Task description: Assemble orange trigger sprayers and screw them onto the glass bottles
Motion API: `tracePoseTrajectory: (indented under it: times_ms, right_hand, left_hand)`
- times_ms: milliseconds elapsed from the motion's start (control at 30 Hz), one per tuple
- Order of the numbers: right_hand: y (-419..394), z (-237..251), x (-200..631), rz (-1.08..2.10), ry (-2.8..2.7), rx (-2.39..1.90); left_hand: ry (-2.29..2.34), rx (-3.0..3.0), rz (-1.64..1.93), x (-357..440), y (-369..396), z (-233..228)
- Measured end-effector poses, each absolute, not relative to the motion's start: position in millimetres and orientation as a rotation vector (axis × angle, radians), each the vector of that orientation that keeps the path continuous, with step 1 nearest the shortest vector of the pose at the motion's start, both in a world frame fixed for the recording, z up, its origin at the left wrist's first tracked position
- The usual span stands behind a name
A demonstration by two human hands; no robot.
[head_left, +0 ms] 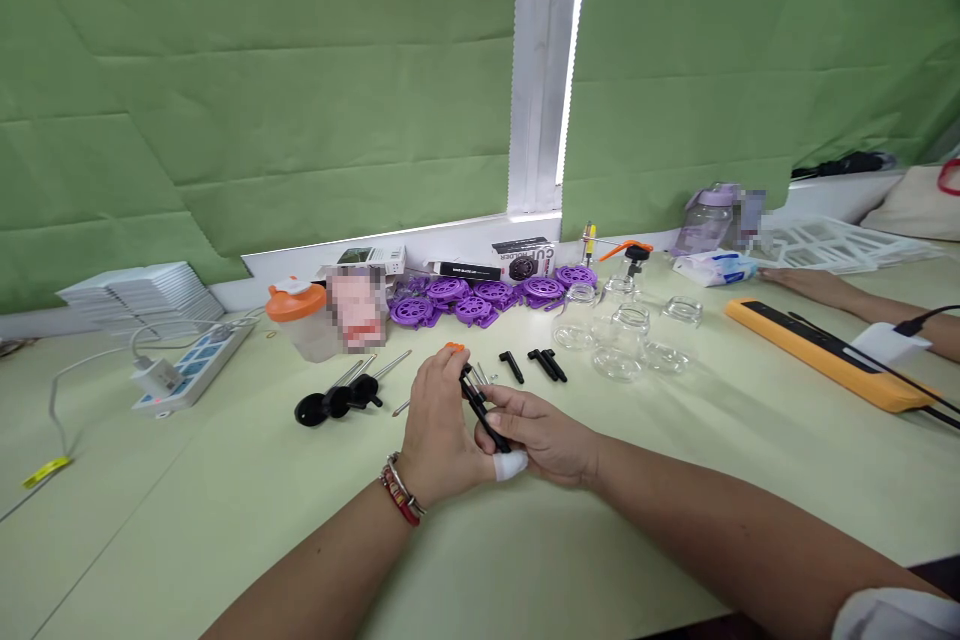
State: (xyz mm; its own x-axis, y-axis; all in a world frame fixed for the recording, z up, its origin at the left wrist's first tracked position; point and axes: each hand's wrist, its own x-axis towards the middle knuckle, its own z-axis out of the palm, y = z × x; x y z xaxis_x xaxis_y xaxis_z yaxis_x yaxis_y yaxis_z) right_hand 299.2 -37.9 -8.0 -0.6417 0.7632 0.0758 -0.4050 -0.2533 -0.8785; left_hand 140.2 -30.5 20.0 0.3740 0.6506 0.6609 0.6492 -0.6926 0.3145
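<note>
My left hand (442, 430), with a white covering on the thumb tip, is wrapped round one side of a black rod-shaped part (480, 410). From the other side my right hand (551, 435) pinches the same part between thumb and fingers. Something orange shows at the left fingertips; I cannot tell what it is. Just beyond the hands lie black handles (547, 365) and a few thin metal pieces (482, 377). Left of them are black round pieces with metal shafts (337, 403), near my left hand.
Several purple wheel-patterned pieces (472, 305) lie at the back. Clear glass jars (619, 355) stand to the right, before a yellow power strip (825, 355) and another person's hand (806, 285). An orange-lidded shaker cup (298, 305) and white power strip (199, 370) are left.
</note>
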Motion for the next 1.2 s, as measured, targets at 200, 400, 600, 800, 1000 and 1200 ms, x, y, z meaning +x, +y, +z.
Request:
tracePoseTrajectory:
  times_ms: [200,400,600,800,1000,1200]
  right_hand:
    - [-36,-9,299,1.924,-1.251,-0.495]
    - [-37,-6,301,1.964,-1.213,-0.485]
    - [-36,-7,300,1.994,-1.162,-0.477]
    - [-37,-6,299,1.994,-1.129,-0.491]
    - [-39,-5,298,2.006,-1.124,-0.507]
    - [-36,-2,301,2.000,-1.226,-0.547]
  left_hand:
    - [1.256,2.609,1.222,140,-29,16]
    - [1.265,2.627,1.265,140,-29,15]
    - [1.270,2.624,1.294,142,-31,17]
    - [1.232,2.644,1.308,143,-31,19]
    - [1.212,2.625,1.247,142,-33,22]
    - [1.255,2.600,1.108,139,-34,25]
